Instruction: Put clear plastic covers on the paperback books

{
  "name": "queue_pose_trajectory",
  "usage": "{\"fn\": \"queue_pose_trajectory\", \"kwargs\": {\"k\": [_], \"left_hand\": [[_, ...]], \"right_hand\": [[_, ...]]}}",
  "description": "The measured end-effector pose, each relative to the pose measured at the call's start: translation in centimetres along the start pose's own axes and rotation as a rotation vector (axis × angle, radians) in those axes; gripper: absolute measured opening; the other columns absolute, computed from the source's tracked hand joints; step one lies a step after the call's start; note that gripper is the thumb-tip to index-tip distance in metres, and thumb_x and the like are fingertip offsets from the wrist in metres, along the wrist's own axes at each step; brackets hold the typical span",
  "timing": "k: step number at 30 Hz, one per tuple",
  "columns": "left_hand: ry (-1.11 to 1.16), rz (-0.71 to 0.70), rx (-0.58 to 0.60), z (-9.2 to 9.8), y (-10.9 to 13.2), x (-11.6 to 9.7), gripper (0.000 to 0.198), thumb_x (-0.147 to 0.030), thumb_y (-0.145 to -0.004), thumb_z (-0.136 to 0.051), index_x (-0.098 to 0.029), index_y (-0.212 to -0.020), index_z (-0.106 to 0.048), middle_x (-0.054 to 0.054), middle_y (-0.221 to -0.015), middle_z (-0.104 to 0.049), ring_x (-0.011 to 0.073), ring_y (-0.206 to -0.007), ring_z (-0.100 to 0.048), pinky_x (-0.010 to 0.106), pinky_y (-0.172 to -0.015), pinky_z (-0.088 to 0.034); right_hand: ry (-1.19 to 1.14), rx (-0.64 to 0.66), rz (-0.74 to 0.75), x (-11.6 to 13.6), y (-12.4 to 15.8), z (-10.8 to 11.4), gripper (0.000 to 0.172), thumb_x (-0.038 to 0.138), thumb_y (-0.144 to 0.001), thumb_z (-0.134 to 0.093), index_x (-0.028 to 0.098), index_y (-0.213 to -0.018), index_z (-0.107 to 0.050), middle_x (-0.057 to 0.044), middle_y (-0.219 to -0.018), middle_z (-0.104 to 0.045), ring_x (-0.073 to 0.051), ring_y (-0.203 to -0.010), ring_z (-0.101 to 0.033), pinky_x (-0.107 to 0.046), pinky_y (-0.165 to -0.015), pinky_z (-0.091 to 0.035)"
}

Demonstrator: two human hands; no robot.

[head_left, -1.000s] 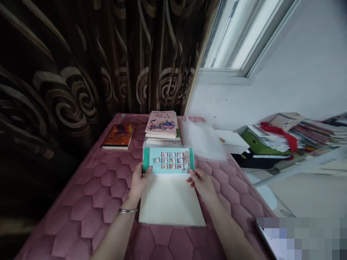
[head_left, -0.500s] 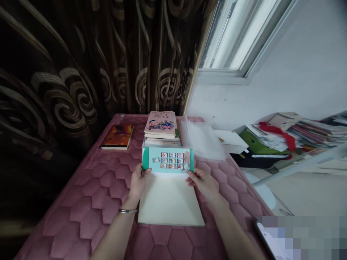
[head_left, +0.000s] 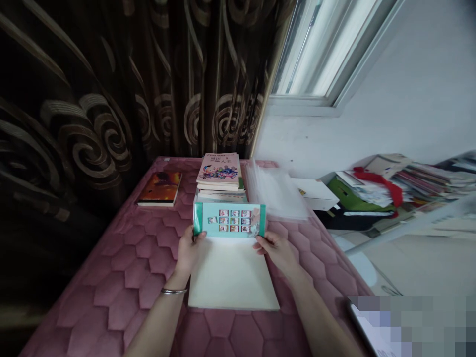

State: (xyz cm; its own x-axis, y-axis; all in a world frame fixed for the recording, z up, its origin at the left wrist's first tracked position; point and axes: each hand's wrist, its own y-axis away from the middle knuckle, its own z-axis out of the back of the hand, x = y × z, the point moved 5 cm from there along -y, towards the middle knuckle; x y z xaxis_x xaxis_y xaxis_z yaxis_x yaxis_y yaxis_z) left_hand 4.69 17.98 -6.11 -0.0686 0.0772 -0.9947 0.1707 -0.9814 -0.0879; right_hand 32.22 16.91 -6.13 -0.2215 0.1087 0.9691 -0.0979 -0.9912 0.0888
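A book (head_left: 233,277) lies in front of me with a plain cream page facing up. Its teal cover panel (head_left: 211,210), printed with rows of small colourful pictures, stands raised at the far end. My left hand (head_left: 189,248) pinches the panel's lower left corner between thumb and fingers; a silver bangle circles that wrist. At the lower right corner, my right hand (head_left: 275,250) grips the same panel, thumb on the near face. The left edge of the panel looks shiny. Just behind it rises a stack of books (head_left: 218,171), a pink one on top.
An orange-covered book (head_left: 159,188) lies at the back left of the pink quilted surface (head_left: 141,272). Clear plastic sheets (head_left: 277,193) spread right of the stack. Beyond the right edge are a white box (head_left: 316,193) and piled papers; a phone (head_left: 368,329) is at lower right.
The view has shifted very slightly. Both hands keep the same grip on the raised teal panel, and nothing else visibly moves.
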Motion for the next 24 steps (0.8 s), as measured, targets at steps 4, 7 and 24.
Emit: {"fn": "queue_pose_trajectory", "kwargs": {"k": [4, 7, 24], "left_hand": [[0.016, -0.013, -0.002, -0.01, -0.20, 0.35, 0.027, -0.039, -0.071, -0.066, -0.017, -0.087, -0.060, 0.001, -0.077, -0.067, 0.0144, -0.067, -0.059, 0.022, -0.062, -0.044], [0.023, -0.013, 0.003, 0.05, -0.28, 0.36, 0.029, -0.039, -0.069, -0.067, -0.018, -0.087, -0.060, 0.000, -0.076, -0.066, 0.0145, -0.067, -0.059, 0.023, -0.062, -0.045], [-0.033, -0.029, 0.027, 0.32, -0.49, 0.89, 0.022, -0.036, -0.072, -0.065, -0.019, -0.085, -0.060, 0.000, -0.076, -0.068, 0.0154, -0.068, -0.060, 0.023, -0.064, -0.046]], "right_hand": [[-0.045, 0.024, -0.005, -0.03, -0.06, 0.01, 0.035, 0.054, -0.066, -0.064, 0.020, -0.073, -0.061, 0.000, -0.059, -0.068, -0.016, -0.052, -0.064, -0.028, -0.054, -0.056], [-0.029, -0.006, -0.014, 0.02, 0.08, -0.12, 0.033, 0.054, -0.066, -0.062, 0.021, -0.068, -0.057, 0.000, -0.057, -0.067, -0.017, -0.052, -0.065, -0.028, -0.053, -0.055], [0.003, -0.049, 0.007, -0.66, -0.13, -0.09, 0.037, 0.058, -0.068, -0.063, 0.021, -0.066, -0.057, -0.002, -0.059, -0.068, -0.017, -0.050, -0.063, -0.027, -0.049, -0.052]]}}
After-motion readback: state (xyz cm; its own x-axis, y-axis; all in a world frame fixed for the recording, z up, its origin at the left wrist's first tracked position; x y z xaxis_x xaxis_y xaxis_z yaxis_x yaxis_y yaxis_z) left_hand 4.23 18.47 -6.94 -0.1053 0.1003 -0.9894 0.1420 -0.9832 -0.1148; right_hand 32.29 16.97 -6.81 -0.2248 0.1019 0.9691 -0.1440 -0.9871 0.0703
